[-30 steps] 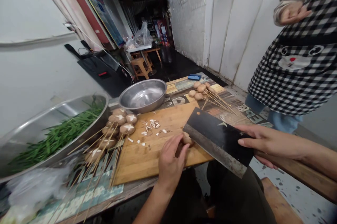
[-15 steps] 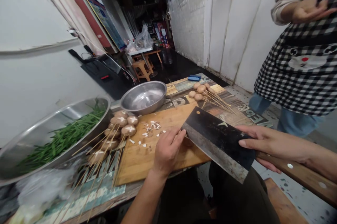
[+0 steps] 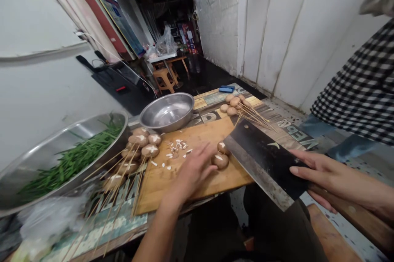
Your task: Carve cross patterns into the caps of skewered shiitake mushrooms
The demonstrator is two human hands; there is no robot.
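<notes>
My right hand (image 3: 320,171) grips a broad, dark-bladed cleaver (image 3: 261,159) where the blade meets its wooden handle. The blade is tilted above the right side of the wooden cutting board (image 3: 166,196). Two brown mushrooms (image 3: 221,161) lie on the board beside the blade, the nearer one with a pale cut on its cap. Just left of them, my left hand (image 3: 195,169) is open over the board, fingers stretched out. White mushroom trimmings (image 3: 178,147) are scattered behind it. Skewered mushrooms (image 3: 150,150) with white crosses cut in their caps are piled at the board's left edge.
A large steel bowl (image 3: 121,124) of green vegetables (image 3: 74,159) stands at left, with a plastic bag (image 3: 52,221) before it. A steel basin (image 3: 168,112) sits behind the board. Uncut skewered mushrooms (image 3: 234,102) lie at back right. A person in a checkered apron (image 3: 360,77) stands at right.
My left hand has come away from the cleaver's edge, its fingers opening. The cleaver has shifted right, uncovering the mushrooms on the board. The person in the apron has moved right in view.
</notes>
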